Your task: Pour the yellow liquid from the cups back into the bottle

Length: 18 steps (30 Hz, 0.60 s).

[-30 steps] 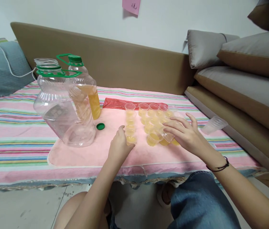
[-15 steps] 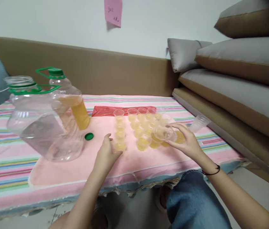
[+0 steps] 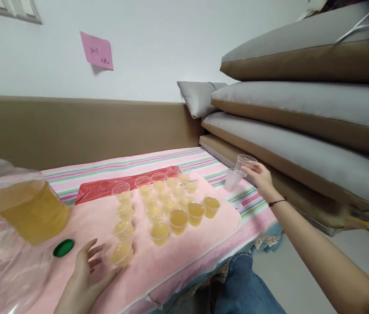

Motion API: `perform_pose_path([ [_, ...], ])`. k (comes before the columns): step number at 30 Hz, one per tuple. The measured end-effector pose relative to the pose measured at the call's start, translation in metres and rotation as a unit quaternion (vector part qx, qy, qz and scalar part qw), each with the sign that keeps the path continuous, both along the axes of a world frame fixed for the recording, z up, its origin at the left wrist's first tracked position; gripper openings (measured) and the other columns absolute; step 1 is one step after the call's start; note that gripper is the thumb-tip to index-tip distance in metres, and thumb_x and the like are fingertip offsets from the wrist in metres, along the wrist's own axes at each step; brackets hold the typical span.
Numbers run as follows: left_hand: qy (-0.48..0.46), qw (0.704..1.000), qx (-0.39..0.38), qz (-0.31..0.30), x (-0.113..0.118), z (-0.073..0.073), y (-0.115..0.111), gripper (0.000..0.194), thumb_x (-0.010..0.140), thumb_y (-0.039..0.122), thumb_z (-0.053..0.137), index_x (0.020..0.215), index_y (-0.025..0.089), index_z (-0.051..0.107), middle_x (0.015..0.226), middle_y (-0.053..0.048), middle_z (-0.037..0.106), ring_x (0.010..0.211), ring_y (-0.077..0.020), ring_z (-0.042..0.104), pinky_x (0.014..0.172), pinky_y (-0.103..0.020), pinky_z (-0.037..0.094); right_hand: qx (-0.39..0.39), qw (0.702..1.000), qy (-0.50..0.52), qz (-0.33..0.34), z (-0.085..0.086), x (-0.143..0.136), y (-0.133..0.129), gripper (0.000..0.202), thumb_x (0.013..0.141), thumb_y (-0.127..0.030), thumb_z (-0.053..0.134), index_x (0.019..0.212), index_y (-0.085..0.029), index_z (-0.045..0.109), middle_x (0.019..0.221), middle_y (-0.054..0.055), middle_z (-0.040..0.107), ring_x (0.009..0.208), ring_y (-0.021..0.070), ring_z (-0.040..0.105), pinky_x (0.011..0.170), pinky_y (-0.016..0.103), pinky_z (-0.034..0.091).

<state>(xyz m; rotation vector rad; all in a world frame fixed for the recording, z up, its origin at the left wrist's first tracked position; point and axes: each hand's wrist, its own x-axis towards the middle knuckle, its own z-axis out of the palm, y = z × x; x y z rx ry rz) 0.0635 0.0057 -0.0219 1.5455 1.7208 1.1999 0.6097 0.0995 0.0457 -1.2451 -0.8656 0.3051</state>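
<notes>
Plastic, thin see-through stuff: a clear cup (image 3: 246,163) is pinched at its side by the right hand (image 3: 262,179), just beside a cup stack (image 3: 231,181) near the cushions (image 3: 302,141). The stack is placed to that hand's left, a bit lower in view, its long axis seemingly slanted up toward the held cup; whether the two touch can't be told. The left hand (image 3: 85,272) is kept for the far side of the filled cups (image 3: 178,221), its fingers curved and spread from the thumb around the front-left cup (image 3: 122,253). Contact there can't be made out, tbh. The juice-coloured bottle (image 3: 36,211) is cut off at the left edge, and the rear cups (image 3: 145,189) are blurred together.
</notes>
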Motion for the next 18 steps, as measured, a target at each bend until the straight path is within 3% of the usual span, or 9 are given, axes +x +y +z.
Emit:
perform_pose_path([
  [9,0.007,0.999,0.007,0.044,-0.003,-0.011,0.014,0.099,0.047,0.063,0.073,0.131,0.024,0.038,0.126,-0.017,0.061,0.093,-0.0368,0.068,0.084,-0.058,0.056,-0.009,1.000,0.019,-0.013,-0.030,0.023,0.037,0.063,0.046,-0.051,0.089,0.095,-0.020,0.065,0.101,0.010,0.073,0.106,0.0303,0.067,0.098,0.050,0.051],
  [14,-0.044,0.998,-0.010,0.052,0.000,-0.010,0.017,0.099,0.038,0.054,0.083,0.124,0.029,0.042,0.115,-0.011,0.065,0.094,-0.0388,0.068,0.077,-0.058,0.060,-0.043,0.999,0.007,-0.026,-0.057,0.022,0.036,0.070,0.045,-0.054,0.089,0.102,-0.020,0.066,0.115,0.011,0.071,0.118,0.0331,0.060,0.109,0.054,0.041],
  [18,-0.056,0.997,-0.019,0.055,0.001,-0.009,0.017,0.097,0.039,0.052,0.082,0.124,0.029,0.042,0.115,-0.011,0.064,0.095,-0.0381,0.068,0.075,-0.056,0.061,-0.069,0.997,0.007,-0.031,-0.062,0.024,0.028,0.078,0.051,-0.055,0.086,0.117,-0.022,0.063,0.128,0.014,0.065,0.127,0.0339,0.055,0.111,0.053,0.039],
])
